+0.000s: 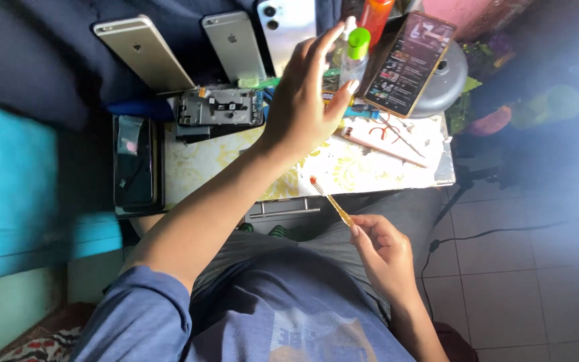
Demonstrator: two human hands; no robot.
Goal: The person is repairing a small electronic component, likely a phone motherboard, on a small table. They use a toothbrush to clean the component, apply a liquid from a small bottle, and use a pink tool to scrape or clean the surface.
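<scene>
Left hand (301, 100), fingers spread, reaches the far green-capped bottle (354, 57), apparently not gripping yet; it could tip. Right hand (381, 251) pinches a small brush (330, 199).

The left arm stretches out across the desk (189, 167) toward its far edge — left hand (306, 94) raised, fingers spread and loosely curved. The right hand (383, 251) sits low, off the near edge — fingertips pinched, wrist bent inward.
</scene>
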